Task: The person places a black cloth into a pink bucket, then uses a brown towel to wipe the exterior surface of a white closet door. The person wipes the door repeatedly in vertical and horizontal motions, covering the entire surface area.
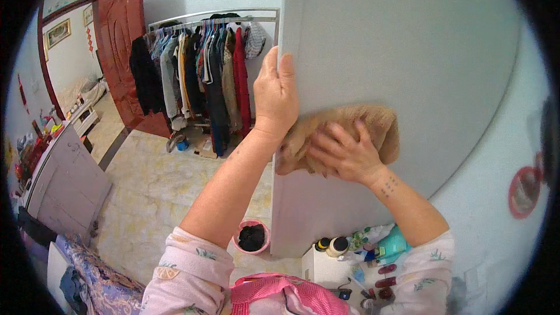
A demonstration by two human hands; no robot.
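Note:
My left hand (276, 96) is at the vertical front edge of a tall, smooth grey-white cabinet panel (402, 52). Its thumb lies on the panel's face, and the other fingers go round the edge. Lower and to the right, my right hand (345, 151) presses a tan cloth (380, 118) flat against the same face. The fingers are spread over the bunched cloth and look slightly blurred. Part of the cloth reaches the panel's edge below my left wrist.
A low white cabinet (308, 264) with bottles and small items stands below right. On the tiled floor (175, 197) sits a pink basin (239, 245) holding dark cloth. Behind are a clothes rack (210, 15) and a red-brown door (120, 43). A patterned bedcover (100, 267) lies lower left.

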